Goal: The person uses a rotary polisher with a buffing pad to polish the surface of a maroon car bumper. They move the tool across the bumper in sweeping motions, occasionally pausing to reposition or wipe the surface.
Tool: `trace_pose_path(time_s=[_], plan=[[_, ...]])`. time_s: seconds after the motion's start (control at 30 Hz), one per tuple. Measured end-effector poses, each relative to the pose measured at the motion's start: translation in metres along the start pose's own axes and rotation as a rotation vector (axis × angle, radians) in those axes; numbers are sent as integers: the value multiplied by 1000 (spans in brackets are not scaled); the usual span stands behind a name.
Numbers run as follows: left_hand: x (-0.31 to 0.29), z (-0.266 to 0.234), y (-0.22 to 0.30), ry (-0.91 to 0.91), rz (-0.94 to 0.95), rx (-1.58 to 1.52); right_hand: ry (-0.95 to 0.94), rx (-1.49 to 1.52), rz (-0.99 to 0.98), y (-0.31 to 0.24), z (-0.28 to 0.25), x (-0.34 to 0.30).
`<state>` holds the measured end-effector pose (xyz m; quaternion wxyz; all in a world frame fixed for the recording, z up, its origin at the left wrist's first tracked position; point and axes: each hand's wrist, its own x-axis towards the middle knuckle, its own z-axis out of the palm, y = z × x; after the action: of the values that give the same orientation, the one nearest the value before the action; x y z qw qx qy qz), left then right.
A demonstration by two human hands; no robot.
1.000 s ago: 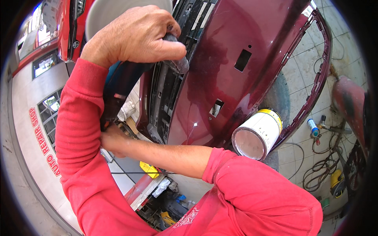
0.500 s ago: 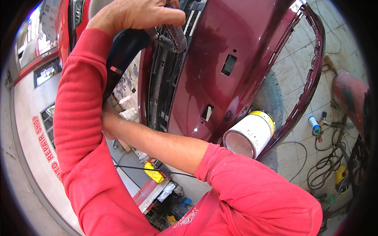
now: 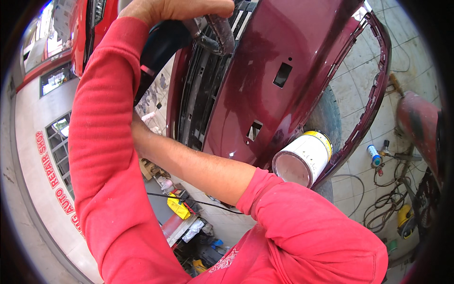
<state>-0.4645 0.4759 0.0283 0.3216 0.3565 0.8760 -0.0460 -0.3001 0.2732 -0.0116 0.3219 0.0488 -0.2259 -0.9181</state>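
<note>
I read the left hand (image 3: 182, 8) as clenched around the dark power tool (image 3: 163, 45), pressed against the grille edge of the maroon bumper (image 3: 283, 61) for control. The right hand is hidden behind the left sleeve (image 3: 101, 156); can't tell its grip, probably bracing the bumper from behind. The paint can (image 3: 302, 158) lies near under the bumper.

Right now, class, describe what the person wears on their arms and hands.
Both arms wear bright red sleeves. The left sleeve runs to the wrist; the right sleeve is pushed up to the elbow, forearm bare. The left hand wears no glove; the right hand is hidden.
</note>
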Motion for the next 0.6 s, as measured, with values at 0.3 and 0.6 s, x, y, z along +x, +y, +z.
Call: trace_pose_path(time_s=[0.3,0.6], plan=[[-66,57,-11,86,119,130,139,-16,142,82,-28,-42],[-153,118,-9,174,41,120,88,-177,239,151,-58,-90]])
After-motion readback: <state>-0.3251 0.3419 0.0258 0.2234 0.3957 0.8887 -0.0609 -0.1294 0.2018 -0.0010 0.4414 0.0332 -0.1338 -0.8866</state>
